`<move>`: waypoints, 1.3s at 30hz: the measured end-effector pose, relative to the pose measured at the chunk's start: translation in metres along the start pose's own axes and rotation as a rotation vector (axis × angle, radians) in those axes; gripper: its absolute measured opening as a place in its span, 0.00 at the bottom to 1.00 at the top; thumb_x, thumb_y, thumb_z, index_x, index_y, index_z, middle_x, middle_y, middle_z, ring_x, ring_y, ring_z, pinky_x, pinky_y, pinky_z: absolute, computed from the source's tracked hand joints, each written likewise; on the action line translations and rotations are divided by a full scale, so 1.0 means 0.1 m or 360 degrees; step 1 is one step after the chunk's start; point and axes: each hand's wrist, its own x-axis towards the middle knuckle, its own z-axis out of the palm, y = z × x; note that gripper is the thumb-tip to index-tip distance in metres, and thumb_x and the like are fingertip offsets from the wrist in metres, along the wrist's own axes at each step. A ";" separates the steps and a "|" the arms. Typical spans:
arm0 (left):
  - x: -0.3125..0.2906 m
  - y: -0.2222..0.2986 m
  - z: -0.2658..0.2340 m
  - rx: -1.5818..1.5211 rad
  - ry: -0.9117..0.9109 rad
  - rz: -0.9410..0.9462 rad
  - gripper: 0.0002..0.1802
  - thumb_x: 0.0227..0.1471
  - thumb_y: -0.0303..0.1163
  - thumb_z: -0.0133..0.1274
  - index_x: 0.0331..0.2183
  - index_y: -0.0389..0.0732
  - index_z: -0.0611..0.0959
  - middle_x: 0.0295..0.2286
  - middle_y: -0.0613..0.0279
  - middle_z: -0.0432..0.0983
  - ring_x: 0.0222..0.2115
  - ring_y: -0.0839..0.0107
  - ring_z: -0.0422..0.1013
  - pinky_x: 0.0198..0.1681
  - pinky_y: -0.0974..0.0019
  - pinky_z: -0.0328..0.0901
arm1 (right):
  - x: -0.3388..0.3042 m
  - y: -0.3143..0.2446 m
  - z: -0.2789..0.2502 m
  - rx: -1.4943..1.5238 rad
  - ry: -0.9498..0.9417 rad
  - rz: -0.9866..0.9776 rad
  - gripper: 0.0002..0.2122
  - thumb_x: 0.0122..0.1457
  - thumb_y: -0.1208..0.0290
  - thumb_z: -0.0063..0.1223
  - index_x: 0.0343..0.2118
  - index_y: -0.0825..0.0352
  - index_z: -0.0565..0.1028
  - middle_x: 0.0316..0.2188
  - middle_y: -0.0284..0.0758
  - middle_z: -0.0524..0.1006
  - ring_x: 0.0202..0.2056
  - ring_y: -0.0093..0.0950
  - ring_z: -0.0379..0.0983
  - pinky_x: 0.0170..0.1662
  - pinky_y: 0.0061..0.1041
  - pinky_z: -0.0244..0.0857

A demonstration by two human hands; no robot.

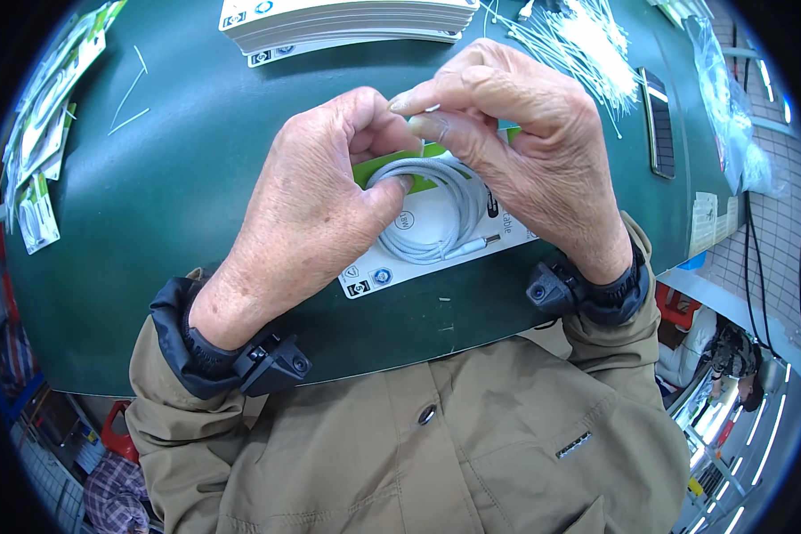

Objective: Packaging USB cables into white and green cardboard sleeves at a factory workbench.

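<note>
Head view: hands (316, 200) partly hide coiled cable (464, 214)

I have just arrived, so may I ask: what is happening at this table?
A coiled pale cable lies on a green-and-white card. The person's left hand has its thumb at the coil; the right hand pinches a small white piece above it. A card stack and loose white ties lie beyond.

The cable (465, 214) looks braided, the paper card (424, 219) smooth.
</note>
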 end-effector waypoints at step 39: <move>0.01 0.10 -0.25 -0.0011 -0.0026 0.0036 0.10 0.50 0.15 0.54 0.36 0.30 0.84 0.34 0.58 0.82 0.39 0.74 0.78 0.52 0.66 0.73 | -0.13 -0.19 0.07 -0.0056 0.0226 -0.0408 0.11 0.44 0.84 0.69 0.30 0.63 0.80 0.29 0.34 0.80 0.28 0.27 0.72 0.28 0.23 0.63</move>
